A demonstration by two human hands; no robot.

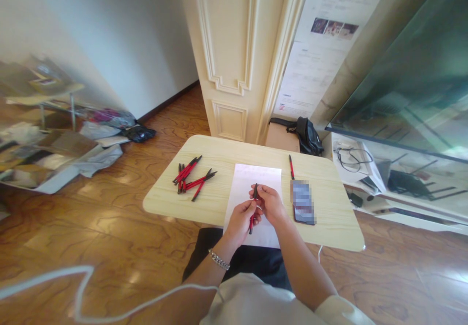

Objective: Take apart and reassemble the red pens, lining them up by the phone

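Note:
Over a white sheet of paper (241,183), both my hands hold a red and black pen (251,225). My left hand (241,220) is closed round its red barrel, and the black lower end sticks out below the fingers. At the upper end, the fingers of my right hand (269,203) pinch the black part. Whether the two parts are joined is hidden by my fingers. Several more red and black pens (188,169) lie in a loose pile on the left of the table. One single pen (291,166) lies to the right of the paper.
The pale wooden table (329,203) has rounded corners. A phone (303,203) lies on its right side. Behind it a black bag (309,135) rests on a box. A white cable (146,298) runs across the lower left. Cardboard and bags (66,144) litter the floor at left.

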